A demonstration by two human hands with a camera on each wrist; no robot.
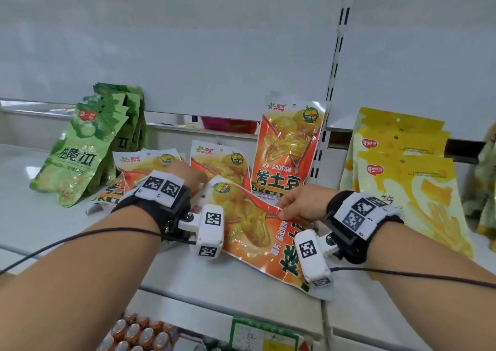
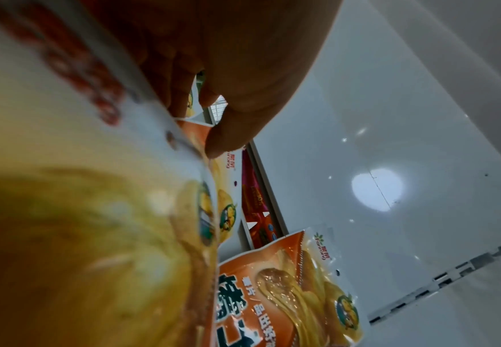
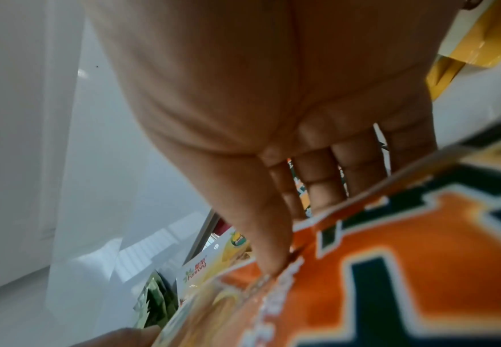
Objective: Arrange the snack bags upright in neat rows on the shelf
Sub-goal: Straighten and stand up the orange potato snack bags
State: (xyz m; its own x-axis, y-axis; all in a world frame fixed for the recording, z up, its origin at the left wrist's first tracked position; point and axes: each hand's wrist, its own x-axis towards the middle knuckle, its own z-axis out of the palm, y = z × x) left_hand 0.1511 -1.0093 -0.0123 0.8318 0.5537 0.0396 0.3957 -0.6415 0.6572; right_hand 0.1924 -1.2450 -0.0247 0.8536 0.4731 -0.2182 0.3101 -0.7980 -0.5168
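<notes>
Over the white metal shelf (image 1: 236, 283), both hands pinch one glossy orange crisp bag (image 1: 257, 227) lying flat; left hand (image 1: 188, 173) at its top seal, right hand (image 1: 300, 203) at its side edge; likely light, crinkly, slippery, with fragile contents, so sealed edges suit gripping; beyond it, a matching bag (image 1: 288, 146) stands upright.

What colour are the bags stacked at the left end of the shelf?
Green, with darker leaf shapes; the green bags show best in the head view.

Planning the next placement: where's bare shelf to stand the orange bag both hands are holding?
Bare shelf lies front-left, ahead of the green bags, and along the front edge under the left hand. It is crowded mid-shelf: the held orange bag, pinched by the right hand, overlaps fallen ones beside the upright orange bag. Yellow bags fill the right.
</notes>
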